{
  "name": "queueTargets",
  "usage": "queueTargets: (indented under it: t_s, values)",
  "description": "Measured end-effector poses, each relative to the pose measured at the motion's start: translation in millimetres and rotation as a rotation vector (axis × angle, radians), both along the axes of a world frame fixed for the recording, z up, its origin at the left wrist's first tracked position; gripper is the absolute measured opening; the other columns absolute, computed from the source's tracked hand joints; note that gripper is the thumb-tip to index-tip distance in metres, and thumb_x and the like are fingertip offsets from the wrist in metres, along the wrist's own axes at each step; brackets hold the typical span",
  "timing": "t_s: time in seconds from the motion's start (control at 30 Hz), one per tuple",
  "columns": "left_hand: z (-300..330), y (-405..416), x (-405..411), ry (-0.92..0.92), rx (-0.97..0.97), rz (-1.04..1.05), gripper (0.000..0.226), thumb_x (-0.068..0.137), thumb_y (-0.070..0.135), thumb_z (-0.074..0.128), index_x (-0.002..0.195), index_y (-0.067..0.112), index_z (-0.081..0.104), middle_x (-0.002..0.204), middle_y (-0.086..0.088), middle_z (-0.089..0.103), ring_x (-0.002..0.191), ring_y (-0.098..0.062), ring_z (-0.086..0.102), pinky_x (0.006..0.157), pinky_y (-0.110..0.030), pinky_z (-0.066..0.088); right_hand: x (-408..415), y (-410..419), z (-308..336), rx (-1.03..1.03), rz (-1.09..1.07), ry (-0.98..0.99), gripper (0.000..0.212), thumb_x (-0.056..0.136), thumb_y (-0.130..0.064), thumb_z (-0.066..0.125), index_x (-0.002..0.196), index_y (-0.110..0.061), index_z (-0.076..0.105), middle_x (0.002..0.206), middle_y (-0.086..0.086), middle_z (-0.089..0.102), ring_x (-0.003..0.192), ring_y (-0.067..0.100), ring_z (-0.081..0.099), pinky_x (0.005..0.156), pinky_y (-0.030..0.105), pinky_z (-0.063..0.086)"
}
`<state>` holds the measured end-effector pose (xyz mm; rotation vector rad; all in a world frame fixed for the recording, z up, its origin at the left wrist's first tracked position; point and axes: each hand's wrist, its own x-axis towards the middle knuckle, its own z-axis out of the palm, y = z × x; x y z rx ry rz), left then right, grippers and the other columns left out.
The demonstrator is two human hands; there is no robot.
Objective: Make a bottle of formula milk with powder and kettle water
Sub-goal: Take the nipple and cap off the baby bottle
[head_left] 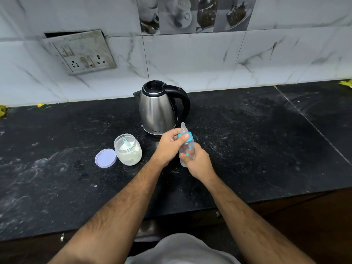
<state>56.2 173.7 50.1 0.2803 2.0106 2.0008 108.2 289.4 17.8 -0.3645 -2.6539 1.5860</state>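
Note:
A clear baby bottle point(188, 149) with a blue collar point(187, 137) and a teat on top is held upright above the black counter. My right hand point(198, 162) grips its lower body. My left hand point(169, 142) has its fingers and thumb closed around the blue collar. Behind the bottle stands a steel kettle point(158, 109) with a black lid and handle. To the left sits an open jar of white powder point(128, 149) with a pale green scoop inside. Its lilac lid point(105, 158) lies flat beside the jar.
The black stone counter point(266, 140) runs left to right, with its front edge near my body. A switch and socket panel point(82, 52) is on the tiled wall behind. Yellow scraps lie at the far left and far right of the counter's back edge.

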Motion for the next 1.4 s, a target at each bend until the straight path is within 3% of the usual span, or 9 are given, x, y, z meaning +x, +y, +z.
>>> queueTargets:
  t_s: [0.1, 0.2, 0.43, 0.63, 0.8, 0.97, 1.13, 1.27, 1.4]
  values:
    - [-8.0, 5.0, 3.0, -0.046, 0.029, 0.060, 0.019, 0.098, 0.011, 0.059, 0.111, -0.002, 0.065, 0.094, -0.018, 0.072, 0.082, -0.023, 0.069, 0.080, -0.037, 0.058, -0.9, 2.1, -1.5, 0.035, -0.007, -0.035, 0.032, 0.088, -0.026, 0.072, 0.115, -0.014, 0.058, 0.101, -0.002, 0.067, 0.092, 0.016, 0.064, 0.079, 0.030, 0.051]
    - [-13.6, -10.8, -8.3, -0.087, 0.018, -0.029, 0.022, 0.098, 0.021, 0.060, 0.114, 0.008, 0.069, 0.101, -0.009, 0.074, 0.093, -0.020, 0.068, 0.093, -0.038, 0.051, -4.5, 21.4, 3.0, -0.233, 0.198, -0.091, 0.025, 0.091, -0.020, 0.070, 0.113, -0.012, 0.062, 0.099, 0.007, 0.069, 0.090, 0.017, 0.064, 0.081, 0.040, 0.054]
    - [-5.5, -30.9, -23.0, -0.223, 0.093, -0.295, 0.037, 0.092, 0.035, 0.055, 0.126, 0.022, 0.062, 0.129, -0.001, 0.067, 0.112, -0.023, 0.061, 0.088, -0.037, 0.048, -3.5, 28.9, 17.2, -0.733, 0.506, -0.248, 0.028, 0.091, -0.025, 0.065, 0.115, -0.010, 0.063, 0.100, 0.009, 0.067, 0.085, 0.017, 0.065, 0.070, 0.030, 0.054]
    - [-6.0, -21.4, -25.6, -0.195, 0.130, -0.165, 0.029, 0.092, 0.033, 0.063, 0.117, 0.020, 0.068, 0.117, -0.006, 0.072, 0.105, -0.021, 0.067, 0.099, -0.040, 0.051, -5.1, 15.7, 16.2, -0.608, 0.338, -0.124, 0.017, 0.094, -0.021, 0.065, 0.110, -0.014, 0.065, 0.091, -0.002, 0.071, 0.081, 0.011, 0.065, 0.072, 0.028, 0.053]
    - [-7.8, -11.1, -20.3, -0.132, 0.069, -0.037, 0.024, 0.099, 0.014, 0.057, 0.120, 0.006, 0.063, 0.102, -0.006, 0.072, 0.084, -0.010, 0.071, 0.077, -0.023, 0.056, -8.7, 1.8, 7.7, -0.165, 0.100, -0.078, 0.023, 0.090, -0.024, 0.070, 0.110, -0.017, 0.063, 0.103, 0.002, 0.071, 0.096, 0.018, 0.066, 0.085, 0.034, 0.054]
    - [-15.6, 9.7, -6.5, -0.095, 0.025, 0.171, 0.020, 0.096, 0.016, 0.064, 0.105, -0.002, 0.066, 0.085, -0.011, 0.071, 0.075, -0.018, 0.069, 0.074, -0.033, 0.056, -9.4, -3.9, 8.3, 0.128, -0.012, -0.088, 0.033, 0.086, -0.034, 0.071, 0.109, -0.014, 0.060, 0.098, -0.001, 0.067, 0.088, 0.019, 0.063, 0.076, 0.033, 0.051]
    - [-1.3, -11.2, -23.5, -0.156, 0.027, -0.060, 0.021, 0.102, 0.017, 0.053, 0.116, 0.011, 0.067, 0.095, 0.002, 0.072, 0.085, -0.006, 0.066, 0.079, -0.020, 0.048, -20.1, 21.3, 15.5, -0.248, 0.172, -0.113, 0.018, 0.090, -0.021, 0.070, 0.106, -0.016, 0.064, 0.093, -0.002, 0.069, 0.087, 0.016, 0.065, 0.075, 0.032, 0.053]
    - [0.1, -24.0, -35.8, -0.222, 0.040, -0.225, 0.026, 0.093, 0.031, 0.060, 0.117, 0.025, 0.070, 0.113, 0.002, 0.071, 0.106, -0.016, 0.061, 0.101, -0.041, 0.040, -17.4, 33.1, 26.0, -0.628, 0.427, -0.280, 0.015, 0.098, -0.020, 0.059, 0.112, -0.014, 0.065, 0.093, -0.001, 0.072, 0.084, 0.013, 0.067, 0.073, 0.031, 0.054]
    - [-2.1, -22.9, -36.5, -0.260, 0.079, -0.247, 0.024, 0.098, 0.025, 0.058, 0.121, 0.023, 0.067, 0.124, -0.004, 0.069, 0.110, -0.021, 0.061, 0.104, -0.042, 0.042, -15.8, 35.7, 26.9, -0.655, 0.459, -0.283, 0.017, 0.098, -0.019, 0.059, 0.113, -0.012, 0.064, 0.094, -0.002, 0.072, 0.085, 0.012, 0.067, 0.075, 0.031, 0.055]
